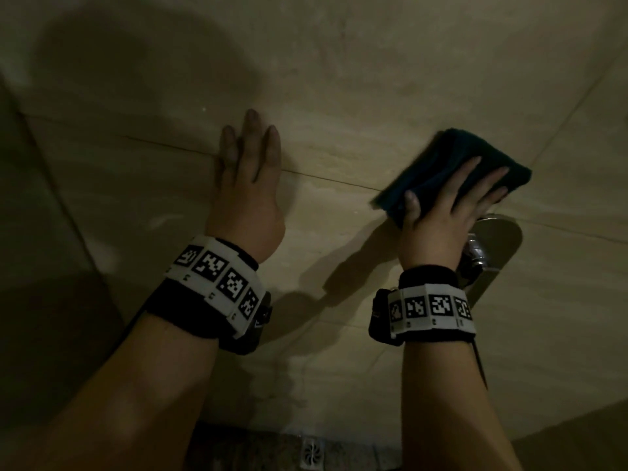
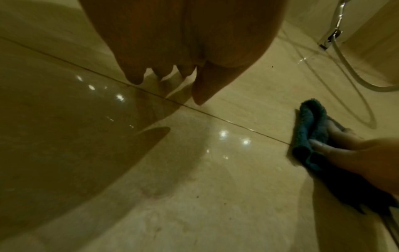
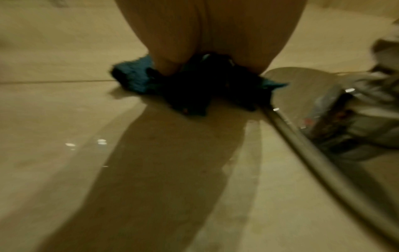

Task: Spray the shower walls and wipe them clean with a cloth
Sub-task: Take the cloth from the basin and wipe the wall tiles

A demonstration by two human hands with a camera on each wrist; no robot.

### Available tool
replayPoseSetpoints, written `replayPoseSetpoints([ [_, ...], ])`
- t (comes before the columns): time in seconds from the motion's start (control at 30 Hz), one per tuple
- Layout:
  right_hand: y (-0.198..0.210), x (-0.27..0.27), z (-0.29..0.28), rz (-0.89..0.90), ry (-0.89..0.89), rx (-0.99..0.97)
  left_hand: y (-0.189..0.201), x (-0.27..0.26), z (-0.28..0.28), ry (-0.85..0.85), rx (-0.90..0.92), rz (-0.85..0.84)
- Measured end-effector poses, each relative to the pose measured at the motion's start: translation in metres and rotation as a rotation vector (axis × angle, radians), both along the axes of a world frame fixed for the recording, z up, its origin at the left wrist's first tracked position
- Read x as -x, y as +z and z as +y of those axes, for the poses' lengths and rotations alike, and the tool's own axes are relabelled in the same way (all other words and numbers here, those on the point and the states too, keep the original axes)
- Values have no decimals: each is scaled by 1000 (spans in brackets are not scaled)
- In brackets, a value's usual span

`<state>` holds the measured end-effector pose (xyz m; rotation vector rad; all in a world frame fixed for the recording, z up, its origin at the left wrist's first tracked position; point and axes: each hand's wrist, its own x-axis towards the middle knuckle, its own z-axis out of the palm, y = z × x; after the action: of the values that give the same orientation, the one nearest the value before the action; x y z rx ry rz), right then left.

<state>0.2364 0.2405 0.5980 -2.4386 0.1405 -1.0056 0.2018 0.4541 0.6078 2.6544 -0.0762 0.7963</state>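
My left hand (image 1: 249, 158) lies flat on the beige tiled shower wall (image 1: 339, 79), fingers straight and holding nothing; the left wrist view shows its fingers (image 2: 194, 51) against the glossy tile. My right hand (image 1: 452, 198) presses a folded dark teal cloth (image 1: 441, 154) onto the wall to the right. Its fingers are spread over the cloth and its thumb hooks the lower left edge. From the left wrist view, a fold of the cloth (image 2: 311, 122) sits pinched between the thumb and fingers of the right hand (image 2: 356, 153). Beneath the palm, the cloth (image 3: 134, 78) shows in the right wrist view. No spray bottle is in view.
A chrome shower valve plate (image 1: 499, 239) with a handle (image 1: 475, 253) sits just below my right hand, also the plate (image 3: 302, 88) beside the cloth. A shower hose (image 2: 345, 56) hangs at the far right. A floor drain (image 1: 311, 453) lies below. Grout lines cross the wall.
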Motion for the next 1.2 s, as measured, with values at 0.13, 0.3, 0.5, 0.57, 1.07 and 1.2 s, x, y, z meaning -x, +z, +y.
replayPoseSetpoints([
  [0.13,-4,-1,10,-33,-16,20,0,3,12,56,97,73],
  [0.3,-11,-3,33,-34,-35,41,0,4,34,63,98,141],
  [0.5,-23,-9,82,-107,15,241,-2,6,54,71,87,137],
  [0.57,-25,-13,97,-155,3,300,-2,4,66,102,114,123],
  [1.07,-10,-14,196,-184,157,593,-11,11,138,253,221,184],
  [1.2,23,-7,216,-91,222,613,-11,18,150,321,194,222],
])
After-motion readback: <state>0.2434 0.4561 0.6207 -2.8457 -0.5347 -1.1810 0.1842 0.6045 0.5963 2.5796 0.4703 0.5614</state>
